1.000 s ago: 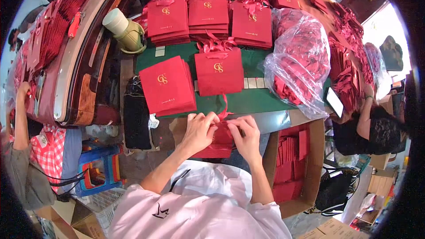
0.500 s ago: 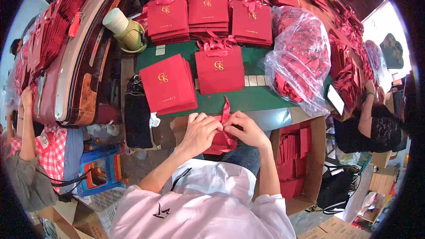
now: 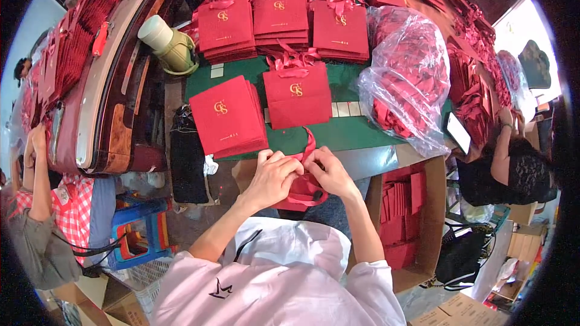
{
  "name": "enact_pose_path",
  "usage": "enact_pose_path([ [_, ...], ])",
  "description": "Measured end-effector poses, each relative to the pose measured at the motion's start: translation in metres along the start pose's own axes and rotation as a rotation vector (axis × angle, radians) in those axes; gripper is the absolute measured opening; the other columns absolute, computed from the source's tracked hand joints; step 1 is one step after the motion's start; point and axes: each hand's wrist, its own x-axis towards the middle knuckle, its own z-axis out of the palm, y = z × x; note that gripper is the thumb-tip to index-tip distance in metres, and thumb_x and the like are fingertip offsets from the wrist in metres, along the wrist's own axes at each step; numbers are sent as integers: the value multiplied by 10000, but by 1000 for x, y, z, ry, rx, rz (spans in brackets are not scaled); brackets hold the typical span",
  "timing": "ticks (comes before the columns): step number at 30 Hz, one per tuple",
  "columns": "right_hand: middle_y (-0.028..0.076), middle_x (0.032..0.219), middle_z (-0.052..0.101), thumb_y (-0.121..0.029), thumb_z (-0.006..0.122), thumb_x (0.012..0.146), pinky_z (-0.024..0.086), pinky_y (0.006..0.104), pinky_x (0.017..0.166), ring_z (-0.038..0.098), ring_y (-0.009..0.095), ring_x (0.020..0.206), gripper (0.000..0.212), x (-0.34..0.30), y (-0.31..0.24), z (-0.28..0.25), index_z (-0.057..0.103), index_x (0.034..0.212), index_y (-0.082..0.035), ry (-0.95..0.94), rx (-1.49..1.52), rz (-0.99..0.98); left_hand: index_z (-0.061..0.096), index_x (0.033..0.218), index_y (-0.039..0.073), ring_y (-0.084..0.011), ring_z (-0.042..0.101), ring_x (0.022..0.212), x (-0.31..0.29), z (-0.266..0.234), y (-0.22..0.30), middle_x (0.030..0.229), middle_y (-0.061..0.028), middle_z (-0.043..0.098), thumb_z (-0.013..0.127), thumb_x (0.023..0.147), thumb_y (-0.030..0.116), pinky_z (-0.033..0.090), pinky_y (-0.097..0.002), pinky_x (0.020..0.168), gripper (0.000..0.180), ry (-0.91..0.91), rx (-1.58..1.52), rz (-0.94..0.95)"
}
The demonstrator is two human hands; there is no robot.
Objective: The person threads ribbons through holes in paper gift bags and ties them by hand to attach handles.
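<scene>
Close together at the table's front edge, my left hand (image 3: 275, 176) and my right hand (image 3: 332, 174) both pinch a red ribbon (image 3: 310, 140). One end of it sticks up between them toward the table, and a loop curls below my right fingers. Beneath the hands, at my lap, lies a red paper bag (image 3: 291, 204), partly covered by them. My fingertips hide where the ribbon crosses. Just beyond, a stack of red gift bags (image 3: 226, 122) with gold print lies at the left, and another stack of ribbon-handled bags (image 3: 298, 99) lies beside it.
Farther back on the green tabletop (image 3: 353, 140) sit more bag stacks (image 3: 281, 15). A clear plastic sack (image 3: 408, 66) of red ribbons bulges at the right, near a phone (image 3: 458, 133). A carton (image 3: 436, 229) of red bags stands by my right side. Co-workers' hands (image 3: 37, 139) show at left and right.
My right fingers have shifted slightly along the ribbon, and its loop now swings wider to the right under them. The left hand stays nearly in place. The stacks are unchanged.
</scene>
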Motion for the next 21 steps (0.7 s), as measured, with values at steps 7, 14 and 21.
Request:
enact_pose_path([
  [7, 181, 842, 626, -136, 621, 921, 492, 428, 753, 612, 366, 831, 139, 6, 20, 3, 643, 884, -4, 266, -69, 40, 642, 887, 133, -189, 584, 839, 10, 2, 3, 850, 12, 664, 676, 780, 45, 323, -394, 918, 143, -29, -55, -10],
  [14, 162, 820, 636, -161, 647, 911, 505, 425, 701, 645, 335, 767, 135, 4, 18, -6, 657, 911, -26, 376, -235, 129, 652, 900, 120, -210, 591, 870, 3, 11, -5, 884, -4, 672, 696, 801, 66, 329, -397, 924, 122, -44, -62, -94],
  [21, 94, 907, 643, -59, 656, 905, 486, 291, 662, 621, 179, 762, 88, -10, -15, 0, 686, 970, -9, 489, -184, 32, 743, 921, 137, -220, 599, 933, -1, 18, -6, 933, -22, 662, 784, 765, 152, 388, -390, 880, 162, 319, 99, -143],
])
